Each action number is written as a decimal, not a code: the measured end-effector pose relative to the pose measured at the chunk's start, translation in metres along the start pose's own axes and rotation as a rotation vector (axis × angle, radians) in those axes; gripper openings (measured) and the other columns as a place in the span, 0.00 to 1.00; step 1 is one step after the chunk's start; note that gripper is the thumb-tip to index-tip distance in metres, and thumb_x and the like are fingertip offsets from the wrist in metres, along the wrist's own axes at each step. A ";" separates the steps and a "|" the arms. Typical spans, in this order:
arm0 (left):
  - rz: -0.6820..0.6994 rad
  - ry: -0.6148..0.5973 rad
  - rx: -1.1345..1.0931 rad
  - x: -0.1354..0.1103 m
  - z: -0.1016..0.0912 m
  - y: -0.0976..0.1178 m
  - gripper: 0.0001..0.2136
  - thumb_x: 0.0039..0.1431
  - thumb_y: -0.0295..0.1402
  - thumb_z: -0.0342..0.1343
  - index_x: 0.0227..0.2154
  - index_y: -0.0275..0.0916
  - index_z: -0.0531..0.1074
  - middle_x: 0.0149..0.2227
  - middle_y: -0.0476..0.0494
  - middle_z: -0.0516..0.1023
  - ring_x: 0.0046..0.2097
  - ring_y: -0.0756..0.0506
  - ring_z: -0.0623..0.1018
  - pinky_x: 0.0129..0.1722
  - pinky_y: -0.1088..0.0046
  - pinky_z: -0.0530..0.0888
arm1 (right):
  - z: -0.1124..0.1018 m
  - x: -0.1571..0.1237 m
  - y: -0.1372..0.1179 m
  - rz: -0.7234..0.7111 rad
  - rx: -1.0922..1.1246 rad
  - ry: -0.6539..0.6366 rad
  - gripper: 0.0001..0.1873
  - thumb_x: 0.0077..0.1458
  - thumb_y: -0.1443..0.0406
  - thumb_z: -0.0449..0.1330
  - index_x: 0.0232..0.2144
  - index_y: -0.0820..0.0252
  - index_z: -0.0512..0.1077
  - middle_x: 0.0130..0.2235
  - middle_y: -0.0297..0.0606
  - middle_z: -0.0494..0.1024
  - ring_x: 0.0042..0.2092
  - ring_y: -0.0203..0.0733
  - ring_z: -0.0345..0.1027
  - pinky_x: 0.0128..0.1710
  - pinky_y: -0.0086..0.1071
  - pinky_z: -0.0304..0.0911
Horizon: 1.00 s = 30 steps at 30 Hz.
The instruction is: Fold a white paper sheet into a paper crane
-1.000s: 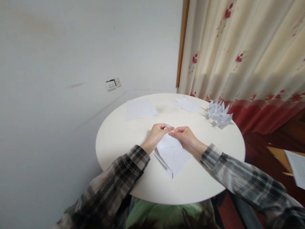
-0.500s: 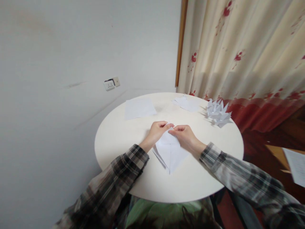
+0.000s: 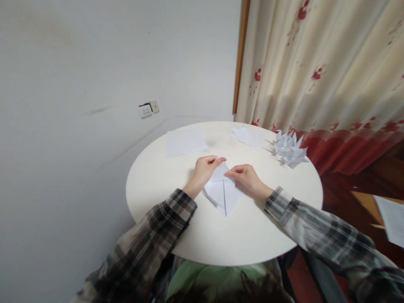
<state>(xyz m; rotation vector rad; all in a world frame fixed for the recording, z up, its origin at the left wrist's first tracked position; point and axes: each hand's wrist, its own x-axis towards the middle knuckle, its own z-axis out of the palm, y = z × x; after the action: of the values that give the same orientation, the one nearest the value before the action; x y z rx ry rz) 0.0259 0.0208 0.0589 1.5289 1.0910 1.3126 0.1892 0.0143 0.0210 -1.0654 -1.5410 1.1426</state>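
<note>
A white folded paper [image 3: 223, 191] lies on the round cream table [image 3: 164, 176], shaped like a kite with its point toward me. My left hand [image 3: 204, 169] rests on its upper left part, fingers curled and pinching the top edge. My right hand [image 3: 244, 176] presses the upper right flap, fingers pinched on the paper. Both wrists wear plaid sleeves.
A flat white sheet [image 3: 185, 142] lies at the far left of the table. A small pile of paper pieces [image 3: 246, 136] and several folded paper figures [image 3: 288, 149] sit at the far right. A flowered curtain [image 3: 315, 71] hangs behind; a wall socket [image 3: 148, 110] is to the left.
The paper's top has been folded down and its flaps brought in, so the shape is shorter and narrower. Both hands have moved slightly apart along its upper edge.
</note>
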 end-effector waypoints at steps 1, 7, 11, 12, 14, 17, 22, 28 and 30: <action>-0.011 -0.020 -0.004 0.000 0.000 -0.001 0.17 0.44 0.47 0.60 0.26 0.34 0.76 0.26 0.46 0.75 0.27 0.51 0.69 0.24 0.77 0.62 | 0.000 0.000 0.001 -0.008 -0.013 0.012 0.16 0.40 0.55 0.66 0.20 0.64 0.75 0.20 0.34 0.72 0.22 0.32 0.58 0.22 0.28 0.51; -0.110 -0.173 0.187 0.001 -0.007 -0.009 0.15 0.39 0.41 0.63 0.21 0.32 0.73 0.20 0.51 0.68 0.22 0.53 0.65 0.20 0.79 0.57 | -0.004 0.002 0.005 -0.004 -0.007 0.031 0.17 0.41 0.54 0.64 0.21 0.64 0.75 0.19 0.33 0.70 0.21 0.31 0.56 0.22 0.28 0.48; 0.013 -0.171 0.377 -0.002 -0.010 -0.012 0.14 0.43 0.41 0.61 0.17 0.33 0.70 0.18 0.52 0.65 0.22 0.53 0.63 0.20 0.79 0.54 | -0.009 0.000 0.002 -0.075 -0.224 -0.034 0.15 0.42 0.55 0.64 0.20 0.63 0.75 0.19 0.32 0.70 0.22 0.32 0.56 0.23 0.28 0.48; 0.051 -0.176 0.396 -0.003 -0.010 -0.012 0.14 0.44 0.40 0.61 0.17 0.33 0.70 0.18 0.52 0.66 0.22 0.53 0.63 0.20 0.79 0.55 | -0.011 0.000 0.001 -0.102 -0.269 -0.041 0.15 0.42 0.56 0.64 0.19 0.63 0.75 0.19 0.32 0.70 0.22 0.32 0.56 0.23 0.28 0.49; 0.094 -0.192 0.411 -0.005 -0.010 -0.012 0.13 0.45 0.39 0.60 0.17 0.33 0.72 0.19 0.51 0.68 0.23 0.52 0.65 0.21 0.79 0.57 | -0.013 -0.002 0.001 -0.137 -0.322 -0.043 0.14 0.42 0.56 0.63 0.19 0.63 0.76 0.20 0.33 0.72 0.23 0.33 0.57 0.24 0.28 0.50; 0.073 -0.234 0.410 -0.005 -0.010 -0.016 0.12 0.45 0.39 0.60 0.20 0.33 0.74 0.21 0.50 0.71 0.24 0.51 0.67 0.21 0.79 0.58 | -0.015 -0.003 0.003 -0.151 -0.344 -0.047 0.15 0.43 0.55 0.63 0.19 0.62 0.75 0.21 0.34 0.73 0.23 0.34 0.58 0.24 0.28 0.51; -0.012 -0.307 0.413 -0.004 -0.013 -0.025 0.10 0.41 0.37 0.61 0.20 0.34 0.75 0.20 0.49 0.72 0.24 0.51 0.68 0.21 0.79 0.60 | -0.015 -0.002 0.008 -0.154 -0.352 -0.047 0.15 0.44 0.55 0.63 0.18 0.62 0.75 0.20 0.34 0.72 0.23 0.34 0.58 0.24 0.28 0.51; -0.008 -0.269 0.427 -0.002 -0.013 -0.030 0.10 0.42 0.37 0.60 0.19 0.32 0.75 0.20 0.46 0.73 0.23 0.49 0.69 0.19 0.79 0.59 | -0.018 -0.001 0.007 -0.154 -0.363 -0.120 0.15 0.43 0.54 0.63 0.20 0.62 0.75 0.20 0.33 0.71 0.23 0.33 0.56 0.24 0.27 0.51; -0.005 -0.266 0.432 -0.002 -0.013 -0.031 0.10 0.42 0.37 0.61 0.19 0.33 0.75 0.20 0.46 0.73 0.23 0.49 0.69 0.19 0.79 0.59 | -0.019 0.000 0.008 -0.145 -0.349 -0.121 0.16 0.42 0.54 0.63 0.20 0.63 0.75 0.20 0.33 0.71 0.23 0.33 0.56 0.24 0.27 0.51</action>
<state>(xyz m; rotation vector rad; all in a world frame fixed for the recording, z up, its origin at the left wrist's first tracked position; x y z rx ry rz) 0.0097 0.0283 0.0308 1.9482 1.2536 0.8680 0.2086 0.0194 0.0162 -1.1030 -1.9301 0.8707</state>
